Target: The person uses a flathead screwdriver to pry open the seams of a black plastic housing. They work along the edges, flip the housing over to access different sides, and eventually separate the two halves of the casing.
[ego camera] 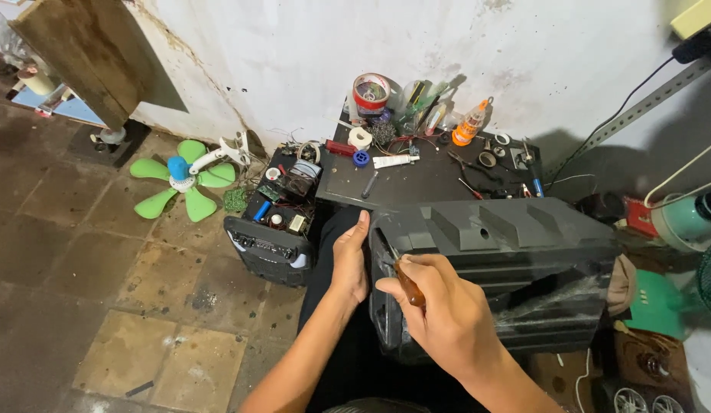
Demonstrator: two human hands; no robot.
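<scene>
My only view comes from the head camera, looking steeply down and forward from close above my hands, over a black speaker cabinet (497, 268) toward the cluttered table (417, 180), a stained white wall (310, 53) and tiled floor (88, 260).

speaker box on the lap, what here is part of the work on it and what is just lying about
In use:
- speaker box
- screwdriver, in the right hand
- left hand, steadying the box's side

Lying about:
- green fan blade
- opened small speaker
- tape roll
- orange bottle
- pliers on the low table
</scene>
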